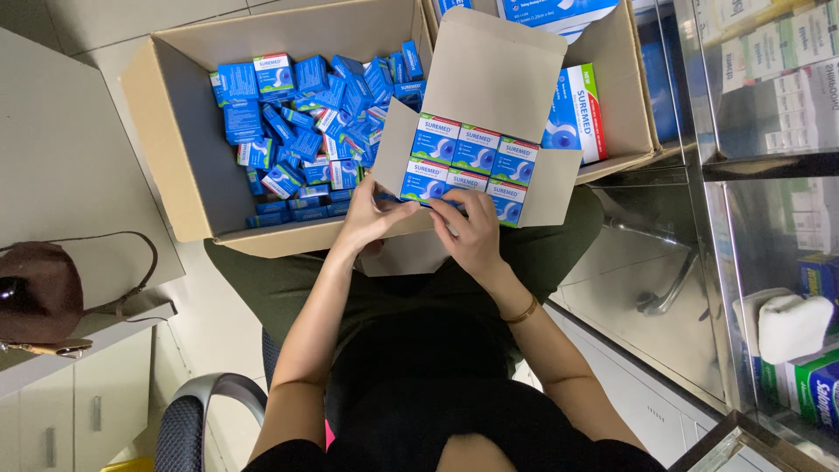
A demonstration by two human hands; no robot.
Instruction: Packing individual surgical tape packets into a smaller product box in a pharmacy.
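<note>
Head view shows a small open carton [489, 114] resting on the person's lap, already filled with a visible layer of six blue-and-white boxes [470, 164] in two rows of three. Many more of the same boxes lie loose in the big cardboard box [175, 131] beyond, so packing looks partly done. Left hand [374, 218] and right hand [472, 232] sit at the carton's near edge, fingers [404, 208] curled against the front row, touching it; nothing is lifted clear.

Brown handbag [39, 297] on the grey worktop's [61, 166] near edge at left, large carton [188, 157] of loose blue boxes on floor, glass cabinet [769, 175] at right, chair armrest [205, 411] below
</note>
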